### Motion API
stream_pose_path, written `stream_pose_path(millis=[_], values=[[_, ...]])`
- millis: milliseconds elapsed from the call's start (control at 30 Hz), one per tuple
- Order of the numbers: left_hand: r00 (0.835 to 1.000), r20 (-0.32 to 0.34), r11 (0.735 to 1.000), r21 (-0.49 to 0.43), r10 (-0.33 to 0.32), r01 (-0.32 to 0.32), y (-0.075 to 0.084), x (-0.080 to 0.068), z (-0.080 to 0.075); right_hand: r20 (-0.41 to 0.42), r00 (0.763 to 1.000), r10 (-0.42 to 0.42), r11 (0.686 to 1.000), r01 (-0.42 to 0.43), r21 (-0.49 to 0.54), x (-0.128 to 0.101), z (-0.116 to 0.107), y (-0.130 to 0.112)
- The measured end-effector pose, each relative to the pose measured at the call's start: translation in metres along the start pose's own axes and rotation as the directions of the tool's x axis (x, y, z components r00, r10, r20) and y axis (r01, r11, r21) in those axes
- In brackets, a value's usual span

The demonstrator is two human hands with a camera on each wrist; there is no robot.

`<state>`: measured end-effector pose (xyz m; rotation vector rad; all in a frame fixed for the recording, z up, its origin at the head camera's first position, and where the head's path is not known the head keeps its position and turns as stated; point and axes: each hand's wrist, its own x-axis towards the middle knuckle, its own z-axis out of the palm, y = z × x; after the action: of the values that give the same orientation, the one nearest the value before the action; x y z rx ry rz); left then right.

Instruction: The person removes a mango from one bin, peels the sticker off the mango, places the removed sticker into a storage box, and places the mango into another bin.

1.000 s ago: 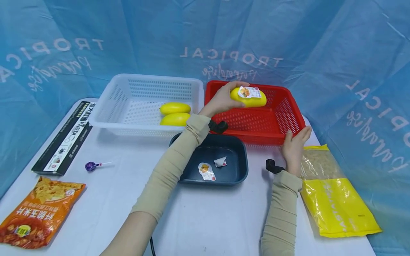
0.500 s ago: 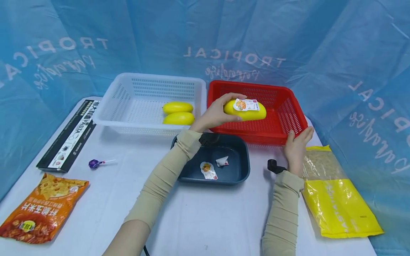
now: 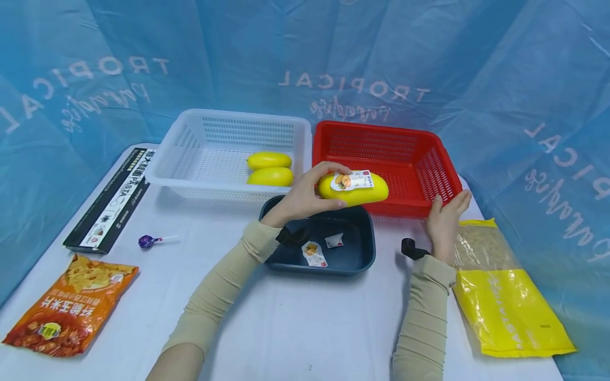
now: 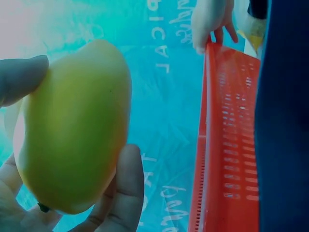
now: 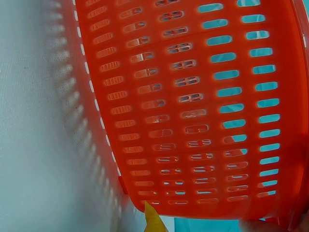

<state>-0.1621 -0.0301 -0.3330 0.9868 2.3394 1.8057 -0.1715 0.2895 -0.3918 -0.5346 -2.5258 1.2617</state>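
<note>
In the head view my left hand [image 3: 305,193] holds a yellow mango [image 3: 357,190] with a white fruit label, thumb below and fingers above. It is over the rear of a dark tray [image 3: 357,267] and the front rim of a red basket [image 3: 400,209]. The left wrist view shows the mango [image 4: 77,125] between thumb and fingers, a dark stem end at its bottom. My right hand [image 3: 445,222] grips the basket's front right corner, thumb and fingers on either side. Two more mangoes [image 3: 270,176] lie in the white basket [image 3: 229,185].
The dark tray holds a loose fruit label [image 3: 313,255] and a crumpled label [image 3: 334,241]. A black pasta box [image 3: 111,203], a purple lollipop [image 3: 146,242] and an orange chip bag [image 3: 71,307] lie left. A yellow pasta bag [image 3: 512,301] lies right.
My left hand has brought the mango from above the red basket toward me and slightly left, lowering it to near the dark tray. The right hand stays at the basket's corner.
</note>
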Motion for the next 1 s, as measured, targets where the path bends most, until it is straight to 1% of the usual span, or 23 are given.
stream_pose_path(millis=[100,200,400,533,700,800,1000], values=[[1.000,0.013,1.000,-0.017,0.025,-0.025,0.001,-0.013,-0.001,-0.002,1.000,-0.005,1.000,0.005,0.006,-0.002,0.000,-0.001],[0.999,0.027,0.999,-0.010,0.038,-0.038,0.001,-0.025,-0.002,0.001,1.000,-0.007,1.000,0.007,0.004,-0.004,0.001,-0.001],[0.999,0.038,0.998,0.052,0.024,-0.026,0.004,-0.046,-0.004,-0.004,1.000,-0.023,1.000,0.023,0.004,-0.007,0.002,-0.001],[0.999,0.027,0.996,0.082,0.039,-0.041,0.006,-0.057,-0.007,-0.021,0.999,-0.043,0.999,0.043,0.017,-0.007,0.003,0.000],[0.998,0.016,0.991,0.120,0.061,-0.063,0.008,-0.071,-0.009,-0.022,0.999,-0.030,1.000,0.031,0.007,-0.008,0.002,-0.002],[0.998,0.009,0.990,0.129,0.059,-0.059,0.008,-0.082,-0.010,-0.024,0.999,-0.030,1.000,0.030,-0.003,-0.008,0.002,-0.004],[1.000,0.009,0.989,0.147,0.022,-0.023,0.008,-0.105,-0.011,-0.034,0.999,-0.039,0.999,0.038,-0.019,-0.008,0.003,-0.006]])
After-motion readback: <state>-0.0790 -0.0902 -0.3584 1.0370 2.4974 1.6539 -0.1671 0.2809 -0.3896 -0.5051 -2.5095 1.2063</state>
